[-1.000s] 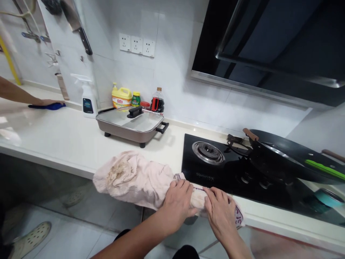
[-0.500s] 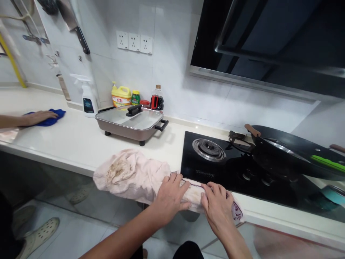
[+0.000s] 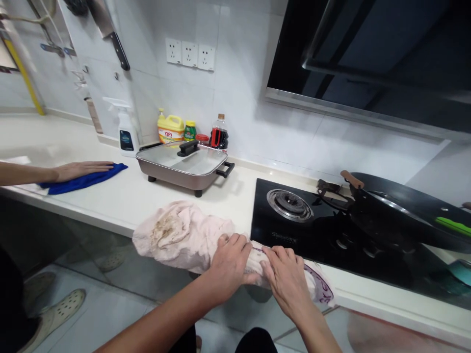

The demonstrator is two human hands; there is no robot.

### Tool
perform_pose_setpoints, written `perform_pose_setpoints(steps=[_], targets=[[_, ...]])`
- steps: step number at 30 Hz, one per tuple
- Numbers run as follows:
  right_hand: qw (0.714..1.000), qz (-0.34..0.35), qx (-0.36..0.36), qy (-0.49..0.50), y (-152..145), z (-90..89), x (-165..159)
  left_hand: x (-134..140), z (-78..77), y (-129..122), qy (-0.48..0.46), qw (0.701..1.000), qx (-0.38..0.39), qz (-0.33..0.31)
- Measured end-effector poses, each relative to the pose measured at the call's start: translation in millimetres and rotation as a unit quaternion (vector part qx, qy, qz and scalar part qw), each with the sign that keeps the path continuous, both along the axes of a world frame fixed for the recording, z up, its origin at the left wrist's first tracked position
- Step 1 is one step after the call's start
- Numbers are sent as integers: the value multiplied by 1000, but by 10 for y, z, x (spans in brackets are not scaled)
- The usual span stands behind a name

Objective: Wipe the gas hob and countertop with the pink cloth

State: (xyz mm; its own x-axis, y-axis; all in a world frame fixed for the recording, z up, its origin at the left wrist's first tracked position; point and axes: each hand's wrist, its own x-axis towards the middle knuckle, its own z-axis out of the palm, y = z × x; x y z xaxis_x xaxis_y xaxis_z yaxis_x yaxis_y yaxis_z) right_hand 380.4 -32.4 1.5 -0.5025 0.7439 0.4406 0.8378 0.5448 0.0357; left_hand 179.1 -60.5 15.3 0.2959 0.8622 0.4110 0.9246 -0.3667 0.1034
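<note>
A pale pink towel [image 3: 184, 235] with a brown stain lies bunched along the counter's front edge, its right part folded into a narrow roll that hangs slightly over the edge. My left hand [image 3: 232, 264] grips the middle of this roll, fingers curled over the top. Close to its right, my right hand [image 3: 286, 274] is also wrapped over the roll, by the front edge of the black gas stove [image 3: 294, 235]. Purple lettering shows on the towel's right end, beyond my right hand. Both palms are hidden.
At left, another person's hand [image 3: 84, 170] presses a blue cloth [image 3: 79, 184] on the counter. An electric pan with a glass lid [image 3: 180, 176] stands behind the towel. A spray bottle [image 3: 126, 132] is beside it. A large wok [image 3: 397, 206] sits on the right burner, below the range hood [image 3: 368, 63].
My right hand has slid left along the towel, nearer my left hand, uncovering more of its lettered end. The other person's hand has moved right with the blue cloth, which is now spread longer.
</note>
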Motion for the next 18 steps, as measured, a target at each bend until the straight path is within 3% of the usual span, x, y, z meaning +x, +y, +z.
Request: perform_pose_setpoints(steps=[4,9,18], targets=[[1000,4,7,-22,4,5,16,-43,72,24,13,1000,16,-12],[999,7,32,-23,32,-59,38,-133,-4,17,31,997,28,-68],[998,-6,53,-30,24,-88,24,-118,-126,3,37,997,39,-49]])
